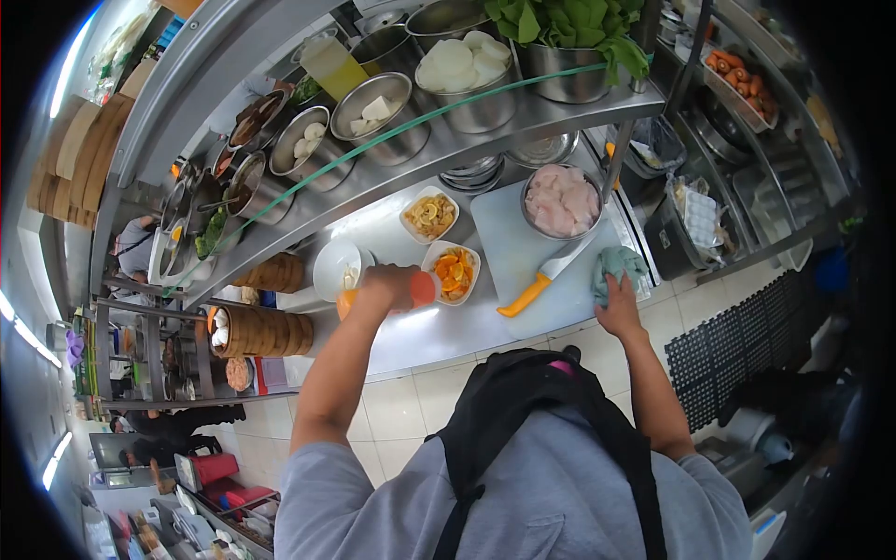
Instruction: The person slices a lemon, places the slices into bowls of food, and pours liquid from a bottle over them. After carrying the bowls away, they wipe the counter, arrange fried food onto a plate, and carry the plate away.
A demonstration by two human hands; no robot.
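My left hand (387, 285) is closed over the steel counter, its fingers turned away from view. A translucent red cup-like piece (425, 289) shows on its right side and an orange piece (346, 303) on its left; I cannot tell which of these it grips. Right beside it stands a white bowl (334, 266) with small pale pieces. At the right end of the white cutting board (499, 247), my right hand (616, 303) grips a green cloth (618, 269). A yellow-handled knife (541, 285) lies on the board, blade toward a steel bowl of pale raw meat slices (562, 201).
Two white bowls hold orange slices (455, 274) and yellowish citrus slices (430, 217). Above the counter, a steel shelf (485, 135) carries several metal pots and leafy greens (569, 23). Bamboo steamers (266, 331) stand left. A black mat (737, 345) covers floor at right.
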